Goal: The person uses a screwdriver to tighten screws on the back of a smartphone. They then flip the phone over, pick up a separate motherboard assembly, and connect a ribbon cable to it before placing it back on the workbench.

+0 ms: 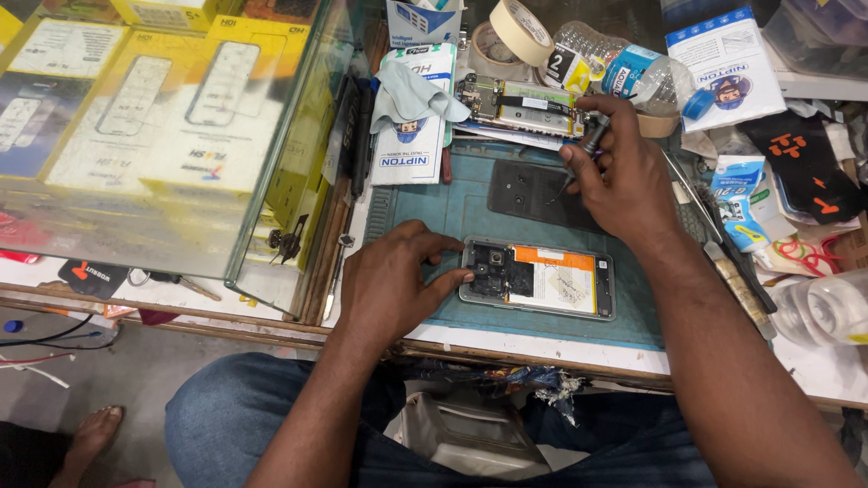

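An opened phone lies face down on a blue-green work mat, its insides showing: a dark camera block at the left, an orange strip and a white battery. My left hand rests at its left end, thumb and fingers touching the frame. My right hand is raised over a dark back cover farther up the mat and grips a small screwdriver, tip pointing down. Another phone chassis with exposed boards lies beyond.
A glass case of yellow phone boxes stands at the left. Tape rolls, a plastic bottle, white packets, a grey cloth and tools crowd the back and right. A clear container sits at the right edge.
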